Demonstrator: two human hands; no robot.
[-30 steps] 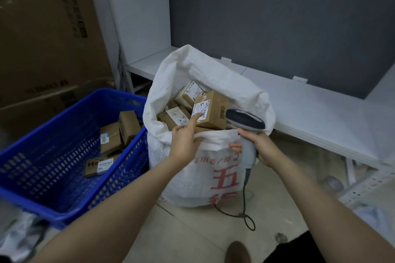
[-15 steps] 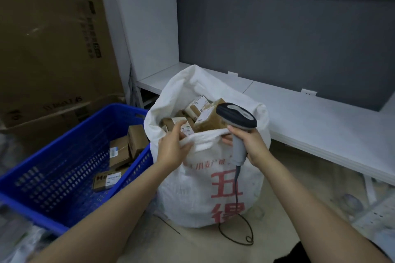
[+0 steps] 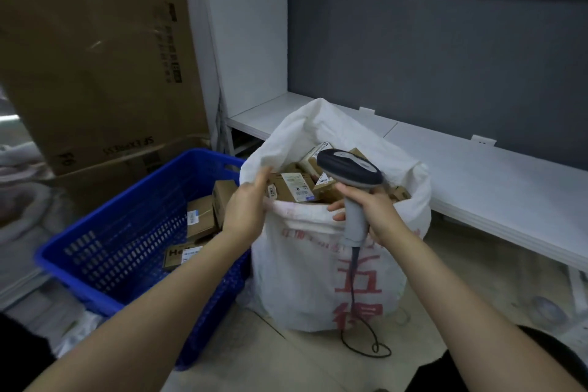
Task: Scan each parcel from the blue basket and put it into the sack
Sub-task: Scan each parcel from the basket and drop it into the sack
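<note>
Now your left hand [image 3: 248, 211] pinches the near rim of the sack [image 3: 302, 280], and your right hand [image 3: 374, 215] curls round the scanner [image 3: 353, 216] just above it. Packed parcels [image 3: 292, 185] sit between your hands; other parcels [image 3: 201, 220] lie in the blue basket [image 3: 127, 245] at the sack's left.

Dark grey wall [image 3: 445, 67], white shelving [image 3: 477, 169], large cardboard boxes [image 3: 95, 57], pale floor [image 3: 302, 366]

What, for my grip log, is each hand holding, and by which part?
The right hand grips the barcode scanner by its grey handle; the left hand holds the white sack by its near rim.
</note>
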